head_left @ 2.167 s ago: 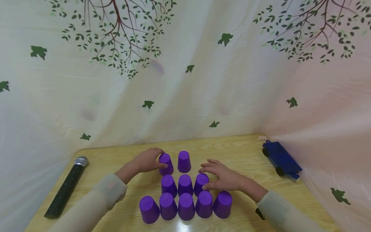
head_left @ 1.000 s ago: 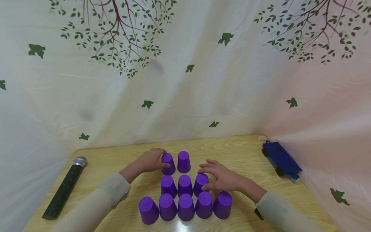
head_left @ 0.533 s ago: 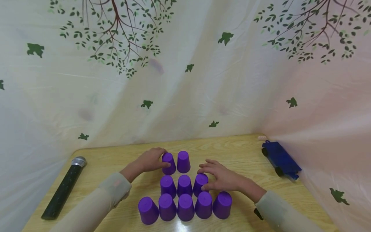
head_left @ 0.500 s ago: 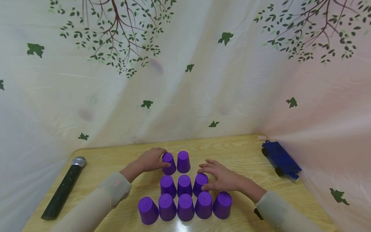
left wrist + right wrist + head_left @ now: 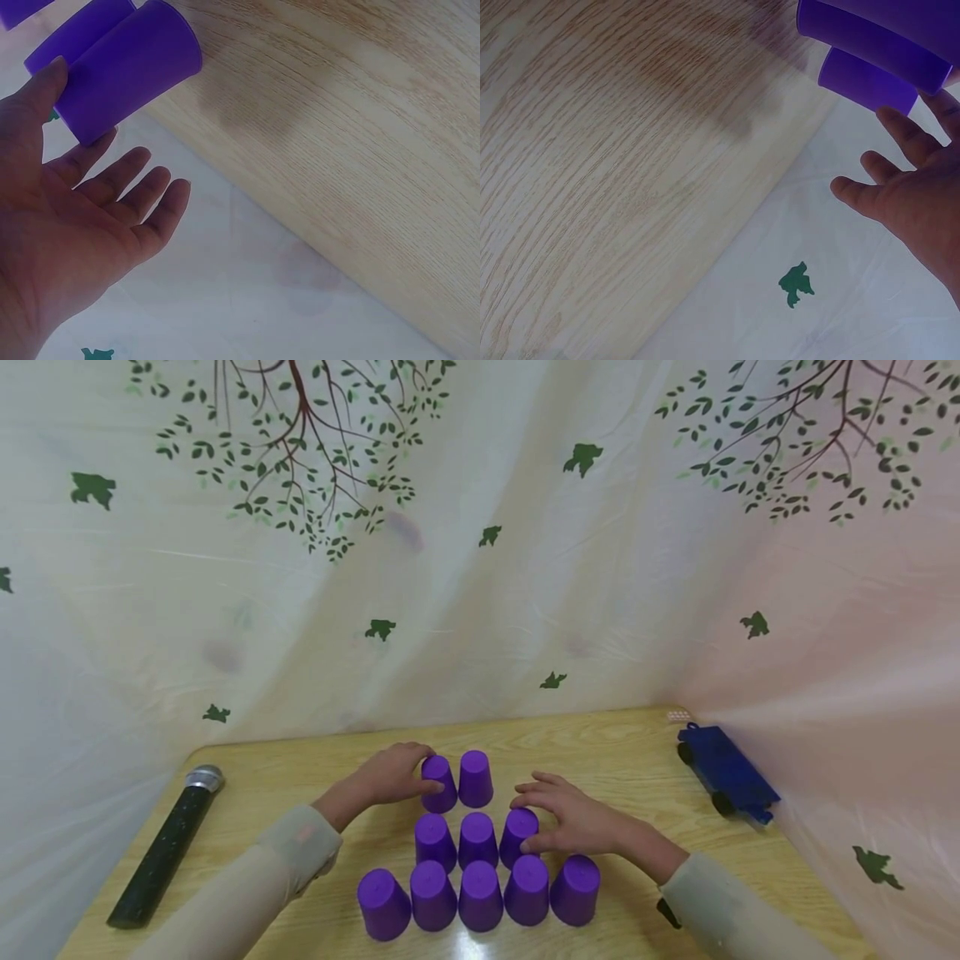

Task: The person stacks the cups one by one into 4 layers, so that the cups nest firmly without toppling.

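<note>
Purple cups stand upside down in three rows on the table. My left hand [image 5: 386,774] pinches the left cup [image 5: 439,783] of the back pair between thumb and index finger, the other fingers loosely spread. Close to its right stands the other back cup [image 5: 476,779]. My right hand [image 5: 581,817] holds the rightmost cup [image 5: 517,835] of the middle row, its thumb on the near side and fingers reaching past the far side. In the right wrist view its thumb is hidden. A front row of several cups [image 5: 481,897] stands nearest me.
A black microphone [image 5: 168,852] with a silver head lies at the table's left. On the right is a blue toy cart [image 5: 727,768] with black wheels. A white cloth [image 5: 450,585] with leaf prints hangs behind the wooden table [image 5: 600,735].
My left hand has slid the back-left cup a little to the right, up close to the other back cup. The right hand has stayed in place at its cup.
</note>
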{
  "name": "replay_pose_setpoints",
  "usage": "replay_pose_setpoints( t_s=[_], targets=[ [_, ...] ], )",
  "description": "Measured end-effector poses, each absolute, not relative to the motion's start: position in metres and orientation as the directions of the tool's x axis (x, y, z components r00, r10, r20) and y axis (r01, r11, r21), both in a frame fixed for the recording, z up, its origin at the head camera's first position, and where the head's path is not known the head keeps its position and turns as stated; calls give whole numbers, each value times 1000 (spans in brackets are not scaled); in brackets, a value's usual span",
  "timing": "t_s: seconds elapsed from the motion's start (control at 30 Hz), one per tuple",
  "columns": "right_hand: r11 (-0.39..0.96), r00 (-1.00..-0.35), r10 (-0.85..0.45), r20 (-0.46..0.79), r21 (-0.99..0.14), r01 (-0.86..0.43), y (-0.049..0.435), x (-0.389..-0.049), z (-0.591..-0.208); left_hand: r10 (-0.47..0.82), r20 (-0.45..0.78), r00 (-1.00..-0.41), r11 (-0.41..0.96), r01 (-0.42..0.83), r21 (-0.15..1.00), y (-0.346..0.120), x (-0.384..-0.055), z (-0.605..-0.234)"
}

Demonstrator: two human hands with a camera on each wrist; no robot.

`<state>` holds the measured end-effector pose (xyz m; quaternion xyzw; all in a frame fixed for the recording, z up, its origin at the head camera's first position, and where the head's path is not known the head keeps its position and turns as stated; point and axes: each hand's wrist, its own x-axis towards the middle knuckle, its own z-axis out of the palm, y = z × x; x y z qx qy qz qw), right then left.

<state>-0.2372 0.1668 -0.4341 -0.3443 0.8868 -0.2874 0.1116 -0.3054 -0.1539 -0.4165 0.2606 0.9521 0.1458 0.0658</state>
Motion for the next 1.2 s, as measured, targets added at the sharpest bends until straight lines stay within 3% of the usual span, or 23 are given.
replay_pose_setpoints(
  t_s=[0.73, 1.2],
  targets=[
    [608, -744, -668, -9, -583, -539, 162, -237, -433, 495, -84, -865, 831, 443, 336, -163, -300, -413],
    [618, -753, -657, 6, -567, -544, 167, -238, -428, 481, -169, -860, 823, 377, 425, -191, -289, -399]
  ],
)
